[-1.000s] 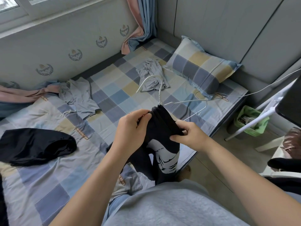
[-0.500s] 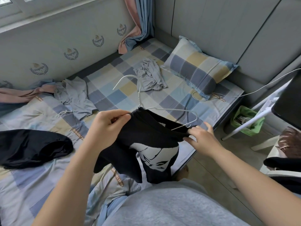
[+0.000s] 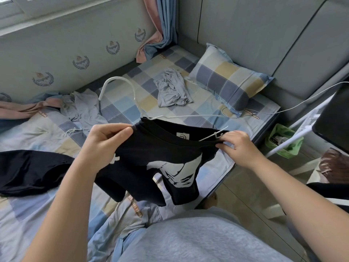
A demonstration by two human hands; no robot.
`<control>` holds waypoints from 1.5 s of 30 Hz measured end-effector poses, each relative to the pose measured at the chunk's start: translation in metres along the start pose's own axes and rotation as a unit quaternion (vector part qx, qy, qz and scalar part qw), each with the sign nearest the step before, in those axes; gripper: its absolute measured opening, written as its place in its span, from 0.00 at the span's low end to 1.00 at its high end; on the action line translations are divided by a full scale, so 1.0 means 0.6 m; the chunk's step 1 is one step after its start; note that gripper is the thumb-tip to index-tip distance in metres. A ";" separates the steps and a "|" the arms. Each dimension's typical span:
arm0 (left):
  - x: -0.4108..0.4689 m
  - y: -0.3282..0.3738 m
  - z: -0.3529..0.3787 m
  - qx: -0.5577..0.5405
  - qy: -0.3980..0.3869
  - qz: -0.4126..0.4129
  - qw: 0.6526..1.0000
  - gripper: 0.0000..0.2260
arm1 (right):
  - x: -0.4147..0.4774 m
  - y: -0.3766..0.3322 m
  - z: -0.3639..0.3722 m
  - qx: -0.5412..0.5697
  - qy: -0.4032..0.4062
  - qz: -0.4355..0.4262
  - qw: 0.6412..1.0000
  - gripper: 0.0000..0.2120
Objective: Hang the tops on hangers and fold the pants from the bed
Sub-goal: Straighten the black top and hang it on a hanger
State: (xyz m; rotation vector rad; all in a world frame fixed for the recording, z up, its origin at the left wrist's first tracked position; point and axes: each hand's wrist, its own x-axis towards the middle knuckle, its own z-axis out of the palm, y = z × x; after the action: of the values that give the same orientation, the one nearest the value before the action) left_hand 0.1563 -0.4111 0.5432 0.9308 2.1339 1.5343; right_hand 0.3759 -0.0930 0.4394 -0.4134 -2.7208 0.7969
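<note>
- Left hand [image 3: 105, 146]: thumb and fingers were pinched on the collar edge of the black top [image 3: 151, 163], at 9 o'clock of the neck opening.
- Right hand [image 3: 239, 148]: fingertips were pinched on the 3 o'clock edge of the collar, just beside one exposed tip of the white hanger [image 3: 188, 116].
- White hanger: its hook was raised toward 11 o'clock, and the other arm was judged to be inside the top.
- Step advised: the collar was to be stretched over the exposed tip while the left grip was held steady.
- Black top: it was held above the bed [image 3: 122, 110], with a grey garment [image 3: 172, 90] lying at 12 o'clock.
</note>
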 end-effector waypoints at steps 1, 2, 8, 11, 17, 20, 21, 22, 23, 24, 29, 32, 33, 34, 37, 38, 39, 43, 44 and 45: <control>0.001 -0.004 -0.007 0.037 -0.002 0.005 0.999 0.12 | -0.001 0.001 -0.003 -0.010 0.009 0.009 1.000 0.03; 0.001 -0.007 -0.013 0.072 -0.006 0.004 0.997 0.14 | -0.002 0.002 -0.008 -0.024 0.015 0.019 0.999 0.02; 0.002 -0.007 0.014 0.214 -0.110 -0.029 0.970 0.12 | 0.002 -0.031 -0.038 -0.033 0.013 0.046 0.998 0.07; 0.002 0.002 0.066 0.224 -0.130 -0.020 0.966 0.06 | 0.021 -0.099 -0.048 0.081 0.013 0.000 0.997 0.06; -0.001 0.019 0.111 0.171 -0.118 0.002 0.978 0.07 | 0.022 -0.197 -0.026 0.198 -0.073 -0.003 0.977 0.10; -0.001 0.022 0.110 0.159 -0.131 0.000 0.978 0.08 | 0.020 -0.196 -0.027 0.231 -0.077 0.017 0.970 0.12; 0.000 0.022 0.108 0.154 -0.131 -0.003 0.979 0.08 | 0.020 -0.195 -0.028 0.250 -0.073 0.025 0.965 0.11; 0.002 0.022 0.105 0.148 -0.126 -0.007 0.981 0.08 | 0.021 -0.193 -0.029 0.268 -0.071 0.030 0.960 0.11; 0.003 0.021 0.100 0.142 -0.119 -0.009 0.983 0.08 | 0.023 -0.192 -0.030 0.282 -0.072 0.035 0.956 0.10; 0.004 0.019 0.093 0.136 -0.112 -0.005 0.984 0.08 | 0.025 -0.190 -0.033 0.295 -0.075 0.041 0.952 0.09; 0.002 -0.001 0.063 0.133 -0.062 0.018 0.989 0.09 | 0.023 -0.175 -0.055 0.303 -0.052 0.033 0.951 0.09; 0.001 -0.023 0.053 0.108 0.007 0.022 0.994 0.09 | 0.022 -0.163 -0.068 0.288 -0.037 0.044 0.956 0.07; -0.001 -0.029 0.051 0.100 0.020 0.023 0.995 0.09 | 0.022 -0.157 -0.073 0.284 -0.031 0.050 0.957 0.07; -0.003 -0.034 0.048 0.094 0.028 0.021 0.995 0.10 | 0.021 -0.150 -0.078 0.285 -0.032 0.054 0.957 0.08; -0.008 -0.042 0.039 0.079 0.029 0.014 0.996 0.12 | 0.019 -0.140 -0.088 0.276 -0.055 0.055 0.958 0.07; -0.009 -0.042 0.036 0.076 0.017 0.016 0.997 0.12 | 0.018 -0.140 -0.089 0.274 -0.054 0.050 0.959 0.07; -0.009 -0.042 0.031 0.066 -0.005 0.015 0.998 0.11 | 0.018 -0.142 -0.090 0.274 -0.048 0.045 0.959 0.07; -0.006 -0.047 0.011 0.097 -0.120 -0.068 0.986 0.06 | 0.024 -0.148 -0.099 0.295 -0.017 0.026 0.955 0.07; -0.006 -0.054 0.009 0.162 -0.130 -0.084 0.975 0.07 | 0.025 -0.148 -0.103 0.293 -0.012 0.021 0.956 0.07; -0.006 -0.060 0.011 0.229 -0.122 -0.088 0.962 0.06 | 0.026 -0.148 -0.105 0.289 -0.009 0.018 0.957 0.07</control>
State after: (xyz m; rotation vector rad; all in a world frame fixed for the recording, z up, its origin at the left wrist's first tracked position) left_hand 0.1519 -0.4162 0.5071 0.9785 2.3510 0.8058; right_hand 0.3660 -0.1290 0.5425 -0.3179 -2.3397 1.5410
